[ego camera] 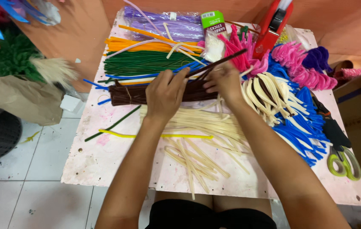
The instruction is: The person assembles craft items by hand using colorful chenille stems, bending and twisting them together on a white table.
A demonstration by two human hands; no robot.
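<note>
Here, seen from above, a person sits at a pale pink, paint-stained work board [104, 161] resting over their lap, with both hands on a bundle of dark brown fuzzy pipe cleaners [136, 94] that lies across the middle of the board. The left hand [166, 94] presses down on the bundle, fingers curled over it and closed around the stems. The right hand [223, 80], just right of the bundle's end, pinches a few loose brown stems [227, 59] that stick up and away at an angle; its fingers are closed on them. Judging from this, the brown stems are partly drawn out and most of the bundle is untouched, tied near its left end. Just nearer the person than the brown bundle lie loose cream pipe cleaners [197, 127], a single yellow one [155, 135] and a single green one [112, 125]. Beyond the bundle sit stacked green [146, 61], orange [142, 44] and purple [163, 23] bundles. To its right are bent cream, pink [299, 65] and blue [303, 131] pieces, and well right, green-handled scissors [345, 163].
</note>
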